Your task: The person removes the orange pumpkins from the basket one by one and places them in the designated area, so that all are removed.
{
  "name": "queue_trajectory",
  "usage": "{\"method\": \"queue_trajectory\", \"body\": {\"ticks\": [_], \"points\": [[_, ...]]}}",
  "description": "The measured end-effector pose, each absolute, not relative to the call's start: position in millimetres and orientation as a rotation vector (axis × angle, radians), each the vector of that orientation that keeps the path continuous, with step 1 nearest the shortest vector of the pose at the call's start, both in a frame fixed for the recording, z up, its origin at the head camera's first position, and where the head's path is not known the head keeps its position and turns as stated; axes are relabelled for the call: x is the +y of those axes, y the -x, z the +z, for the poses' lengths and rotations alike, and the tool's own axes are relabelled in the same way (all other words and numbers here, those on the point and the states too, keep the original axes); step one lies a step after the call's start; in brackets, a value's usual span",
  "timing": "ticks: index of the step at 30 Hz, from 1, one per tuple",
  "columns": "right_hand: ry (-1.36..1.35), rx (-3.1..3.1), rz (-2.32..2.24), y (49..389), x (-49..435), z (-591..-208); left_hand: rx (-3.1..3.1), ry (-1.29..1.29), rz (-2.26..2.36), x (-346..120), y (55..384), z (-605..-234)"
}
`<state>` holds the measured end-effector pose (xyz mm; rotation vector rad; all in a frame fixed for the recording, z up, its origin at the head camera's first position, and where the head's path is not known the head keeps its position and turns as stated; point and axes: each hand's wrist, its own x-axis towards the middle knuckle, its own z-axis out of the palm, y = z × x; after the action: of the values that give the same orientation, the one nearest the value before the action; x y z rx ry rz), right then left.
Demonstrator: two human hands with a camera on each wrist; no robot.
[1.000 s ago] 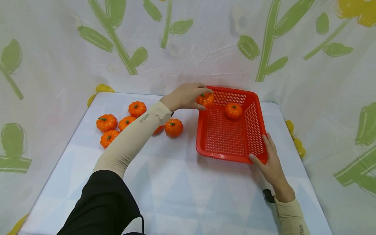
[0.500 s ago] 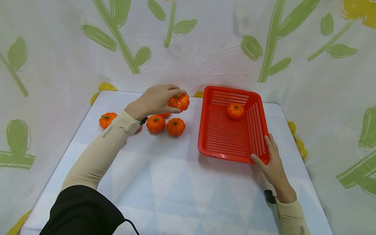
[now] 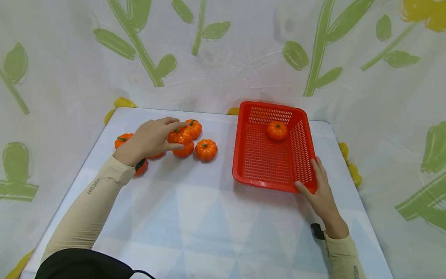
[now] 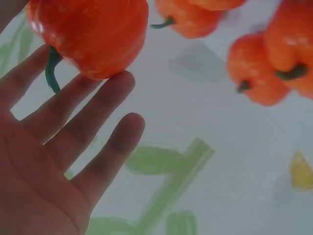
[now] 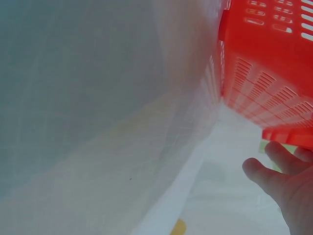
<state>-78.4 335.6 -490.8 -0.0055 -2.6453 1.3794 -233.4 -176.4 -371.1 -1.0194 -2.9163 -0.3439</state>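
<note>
In the head view, my left hand (image 3: 150, 138) holds a small orange toy pumpkin (image 3: 180, 136) between thumb and fingers, over a group of similar pumpkins. The left wrist view shows this pumpkin's green stem (image 4: 53, 68) and the fingers (image 4: 105, 105) spread against its side. A single pumpkin (image 3: 206, 150) lies right of the group; another pumpkin (image 3: 194, 128) sits just behind the held one. My right hand (image 3: 322, 195) grips the near right corner of a red plastic basket (image 3: 261, 183), thumb on the rim. One pumpkin (image 3: 277, 131) lies inside, toward the back.
More pumpkins lie partly hidden by the left hand and wrist, including a pumpkin (image 3: 122, 140) at the far left. A pale, patterned cloth covers the table (image 3: 209, 224). A floral curtain (image 3: 223, 77) hangs along the back and sides.
My left hand has carried the held pumpkin leftward, from the basket's left rim to above the group of pumpkins. The right hand and the basket have stayed in place.
</note>
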Motion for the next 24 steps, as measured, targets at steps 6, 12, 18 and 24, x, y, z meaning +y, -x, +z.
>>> {"method": "queue_trajectory", "body": {"ticks": [6,12,18,24], "points": [[0.004,-2.658,1.360,79,335,-492,-2.943,0.907,-0.348,-212,210,-394],[0.009,-2.659,1.350,77,336,-492,-2.948,0.873,-0.337,-231,188,-412],[-0.004,-2.662,1.357,78,336,-493,-2.954,0.878,-0.346,-234,176,-429],[-0.008,-2.656,1.354,79,336,-492,-2.969,0.878,-0.340,-231,174,-438]]}}
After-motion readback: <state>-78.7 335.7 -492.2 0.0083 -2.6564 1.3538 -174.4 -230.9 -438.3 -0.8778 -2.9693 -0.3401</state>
